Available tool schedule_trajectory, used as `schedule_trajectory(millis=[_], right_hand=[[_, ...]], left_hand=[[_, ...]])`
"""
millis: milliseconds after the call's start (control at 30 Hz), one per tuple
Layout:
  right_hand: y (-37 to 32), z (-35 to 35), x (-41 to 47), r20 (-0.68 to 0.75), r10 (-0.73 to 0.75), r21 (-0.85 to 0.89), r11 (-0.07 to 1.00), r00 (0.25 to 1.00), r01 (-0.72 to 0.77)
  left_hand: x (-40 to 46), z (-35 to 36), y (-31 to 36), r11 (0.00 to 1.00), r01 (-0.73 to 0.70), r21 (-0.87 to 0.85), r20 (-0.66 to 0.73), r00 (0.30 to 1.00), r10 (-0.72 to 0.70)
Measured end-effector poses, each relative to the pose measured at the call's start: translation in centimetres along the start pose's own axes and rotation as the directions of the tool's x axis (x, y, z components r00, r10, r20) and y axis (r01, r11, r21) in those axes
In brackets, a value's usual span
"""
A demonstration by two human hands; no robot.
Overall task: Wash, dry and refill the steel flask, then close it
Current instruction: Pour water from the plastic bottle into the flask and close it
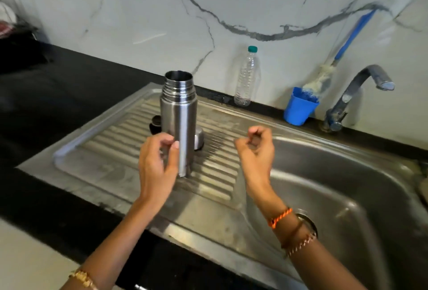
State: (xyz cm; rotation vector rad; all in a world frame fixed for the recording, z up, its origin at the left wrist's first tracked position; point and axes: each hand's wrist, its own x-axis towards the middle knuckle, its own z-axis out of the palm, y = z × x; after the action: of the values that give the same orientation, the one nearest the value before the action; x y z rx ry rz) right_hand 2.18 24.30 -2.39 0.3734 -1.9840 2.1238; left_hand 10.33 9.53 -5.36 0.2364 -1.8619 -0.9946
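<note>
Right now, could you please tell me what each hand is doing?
Left hand: fingers loosely curled beside the flask; whether it grips cannot be told.
Right hand: closed, fingers curled, holding nothing.

The steel flask stood upright and uncapped on the ribbed drainboard, its open mouth unobstructed from above. Just behind the flask on its left lay a dark stopper, and behind it on its right a steel cap, both crowding its far side. The left hand blocked the flask's near left side; whether it touched was unclear. The right hand hung well right of the flask, with open drainboard between them. Far right of the flask, a plastic bottle, a blue cup and the tap lined the wall, above the open sink basin.
</note>
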Motion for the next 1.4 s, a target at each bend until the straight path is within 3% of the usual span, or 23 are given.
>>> schedule_trajectory(millis=[67,133,233,300,433,633,800,900,967,1033,1100,1200,1333,1400], right_hand=[[1.3,1.0,-1.7,0.131,0.174,-0.101,0.982,0.976,-0.162],[2.1,2.1,-2.9,0.221,0.261,-0.178,0.958,0.94,-0.224],[2.5,3.8,-4.0,0.27,0.225,-0.219,0.961,0.936,-0.168],[2.5,4.9,-4.1,0.265,0.215,-0.22,0.963,0.94,-0.158],[2.7,7.3,-4.4,0.212,0.21,-0.283,0.948,0.954,-0.146],[3.5,9.0,-5.3,0.186,0.167,-0.263,0.958,0.968,-0.115],[3.2,9.0,-6.2,0.159,0.098,-0.212,0.975,0.982,-0.063],[0.8,9.0,-6.9,-0.064,-0.131,-0.115,0.986,0.989,0.123],[-1.7,8.7,-7.0,-0.204,-0.343,-0.072,0.939,0.917,0.336],[-4.3,8.3,-6.5,-0.219,-0.452,-0.04,0.89,0.865,0.455],[-7.2,8.4,-5.8,-0.171,-0.366,0.056,0.923,0.915,0.38],[-10.2,8.9,-4.7,-0.011,-0.11,0.254,0.961,0.994,0.109],[-11.5,9.7,-4.0,0.136,0.063,0.374,0.921,0.989,-0.11],[-11.6,9.7,-4.1,0.205,0.145,0.471,0.852,0.968,-0.227]], left_hand=[[1.9,-0.9,-2.0,0.952,0.263,-0.156,-0.125,0.951,-0.283],[4.1,-1.7,-4.4,0.873,0.418,-0.251,-0.167,0.87,-0.464],[6.6,-1.7,-8.6,0.818,0.573,0.044,0.008,0.819,-0.574],[7.9,-1.2,-10.4,0.8,0.563,0.209,0.15,0.79,-0.595],[9.6,-0.3,-11.9,0.832,0.438,0.341,0.314,0.781,-0.54],[10.4,0.8,-15.7,0.827,0.468,0.31,0.357,0.749,-0.558],[10.1,0.5,-15.5,0.85,0.449,0.277,0.336,0.783,-0.523],[9.7,-1.2,-12.8,0.88,0.429,0.205,0.295,0.83,-0.473],[9.9,-3.1,-10.1,0.914,0.4,0.071,0.274,0.873,-0.404],[10.7,-5.5,-6.6,0.928,0.353,-0.117,0.248,0.916,-0.317],[11.5,-7.8,-2.5,0.908,0.277,-0.314,0.257,0.946,-0.199],[11.9,-9.2,2.7,0.851,0.21,-0.48,0.333,0.942,-0.045],[11.7,-7.8,6.1,0.796,0.251,-0.55,0.431,0.902,0.013],[11.9,-7.0,6.7,0.82,0.211,-0.533,0.433,0.9,0.05]])
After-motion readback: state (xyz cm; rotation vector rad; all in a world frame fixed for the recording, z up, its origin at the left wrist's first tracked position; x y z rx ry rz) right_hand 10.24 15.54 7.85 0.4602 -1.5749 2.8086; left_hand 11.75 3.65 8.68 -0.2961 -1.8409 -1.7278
